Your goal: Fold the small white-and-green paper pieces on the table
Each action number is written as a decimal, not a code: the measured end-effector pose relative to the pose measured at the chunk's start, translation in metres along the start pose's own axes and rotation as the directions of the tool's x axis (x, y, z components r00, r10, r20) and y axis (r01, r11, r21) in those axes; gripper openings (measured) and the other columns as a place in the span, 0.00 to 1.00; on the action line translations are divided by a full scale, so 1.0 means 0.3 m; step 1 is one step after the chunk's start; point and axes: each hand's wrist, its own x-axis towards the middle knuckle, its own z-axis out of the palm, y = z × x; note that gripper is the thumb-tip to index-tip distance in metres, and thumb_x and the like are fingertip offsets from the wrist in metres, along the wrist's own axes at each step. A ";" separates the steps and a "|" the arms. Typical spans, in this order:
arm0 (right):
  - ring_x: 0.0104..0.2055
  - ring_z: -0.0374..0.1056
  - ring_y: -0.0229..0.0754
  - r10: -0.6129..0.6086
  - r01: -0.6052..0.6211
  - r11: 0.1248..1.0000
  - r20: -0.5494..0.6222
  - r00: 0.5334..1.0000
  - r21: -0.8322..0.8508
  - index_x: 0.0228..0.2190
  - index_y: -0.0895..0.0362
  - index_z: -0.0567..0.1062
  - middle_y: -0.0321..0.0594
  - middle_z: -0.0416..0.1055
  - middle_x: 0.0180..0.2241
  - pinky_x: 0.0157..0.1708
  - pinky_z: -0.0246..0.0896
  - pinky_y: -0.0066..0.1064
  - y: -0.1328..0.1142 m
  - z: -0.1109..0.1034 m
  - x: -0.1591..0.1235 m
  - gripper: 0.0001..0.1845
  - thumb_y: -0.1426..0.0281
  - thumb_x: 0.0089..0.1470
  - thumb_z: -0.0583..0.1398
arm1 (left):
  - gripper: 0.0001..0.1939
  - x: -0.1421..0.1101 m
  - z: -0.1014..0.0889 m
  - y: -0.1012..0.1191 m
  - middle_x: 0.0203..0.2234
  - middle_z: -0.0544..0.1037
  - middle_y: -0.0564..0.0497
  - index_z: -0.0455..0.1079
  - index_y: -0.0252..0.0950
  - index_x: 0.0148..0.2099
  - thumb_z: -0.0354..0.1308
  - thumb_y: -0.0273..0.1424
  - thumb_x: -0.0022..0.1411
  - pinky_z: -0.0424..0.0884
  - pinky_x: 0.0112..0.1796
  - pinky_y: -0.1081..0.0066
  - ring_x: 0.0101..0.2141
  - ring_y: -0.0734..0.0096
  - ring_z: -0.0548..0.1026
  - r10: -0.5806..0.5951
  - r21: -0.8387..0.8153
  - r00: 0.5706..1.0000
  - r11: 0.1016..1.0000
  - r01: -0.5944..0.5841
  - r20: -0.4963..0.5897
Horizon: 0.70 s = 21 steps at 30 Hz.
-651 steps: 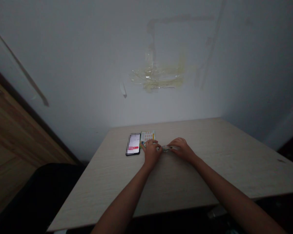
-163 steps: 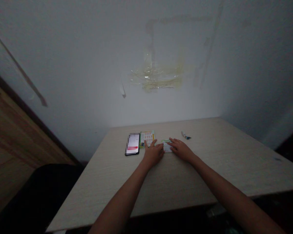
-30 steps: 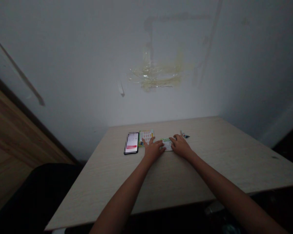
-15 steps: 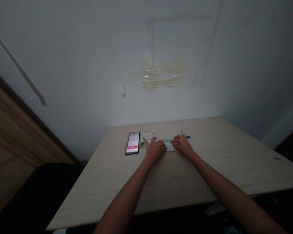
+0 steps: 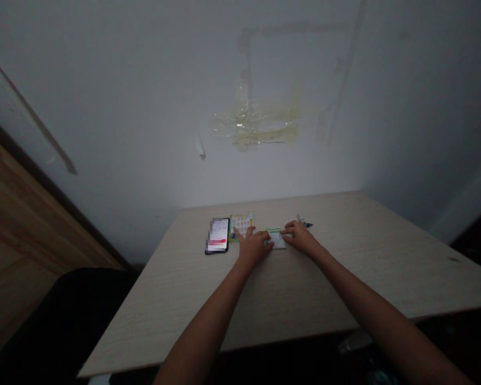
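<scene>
A small white-and-green paper pad [image 5: 278, 241] lies flat on the table between my hands. My left hand [image 5: 254, 247] rests with spread fingers, some at the pad's left side and others on a green-edged card [image 5: 241, 222] printed with rows of small pictures. At the pad's right edge, my right hand [image 5: 299, 236] has its fingertips pinched together; exactly what they grip is too small to see. Just beyond that hand lies a small white object with a dark tip [image 5: 305, 222], partly hidden by the fingers.
A phone [image 5: 217, 236] with its screen lit, partly pixelated, lies left of the card. The pale wooden table [image 5: 176, 299] meets a grey wall [image 5: 144, 107] with yellowed tape [image 5: 260, 125] on it. On the left stand a dark shape [image 5: 64, 321] and wooden panelling [image 5: 20, 219].
Both hands stay at the pad in nearly the same pose. Only a very slight shift of the view shows.
</scene>
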 end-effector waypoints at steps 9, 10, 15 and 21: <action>0.50 0.67 0.51 -0.021 0.017 0.998 0.058 0.998 0.065 0.39 0.53 0.82 0.48 0.71 0.47 0.55 0.59 0.49 0.010 -0.015 -0.018 0.13 0.68 0.50 0.64 | 0.12 -0.004 -0.003 0.006 0.49 0.78 0.55 0.74 0.51 0.46 0.56 0.44 0.62 0.21 0.54 0.26 0.60 0.47 0.59 -0.021 0.006 1.000 1.000 0.020 0.010; 0.51 0.67 0.51 -0.019 0.015 0.998 0.068 0.998 0.064 0.39 0.53 0.82 0.48 0.71 0.48 0.56 0.58 0.48 0.012 -0.017 -0.019 0.13 0.68 0.50 0.64 | 0.12 -0.005 -0.004 0.009 0.49 0.78 0.54 0.74 0.51 0.46 0.56 0.44 0.62 0.21 0.53 0.25 0.60 0.47 0.59 -0.021 0.007 1.000 1.000 0.021 0.011; 0.53 0.65 0.51 -0.017 0.008 0.997 0.111 0.994 0.082 0.40 0.53 0.82 0.49 0.69 0.51 0.58 0.55 0.47 0.023 -0.024 -0.028 0.14 0.69 0.49 0.66 | 0.15 -0.006 -0.008 0.022 0.49 0.78 0.54 0.73 0.50 0.47 0.57 0.48 0.60 0.23 0.53 0.24 0.60 0.45 0.59 -0.034 0.042 0.999 0.999 0.034 0.020; 0.51 0.66 0.49 0.002 -0.005 0.998 0.063 0.998 0.055 0.35 0.54 0.82 0.48 0.71 0.48 0.56 0.58 0.46 -0.006 -0.022 -0.028 0.09 0.67 0.53 0.63 | 0.17 -0.008 -0.001 0.026 0.49 0.78 0.53 0.72 0.50 0.48 0.57 0.49 0.59 0.25 0.53 0.22 0.60 0.46 0.59 -0.028 0.027 1.000 0.999 0.028 0.002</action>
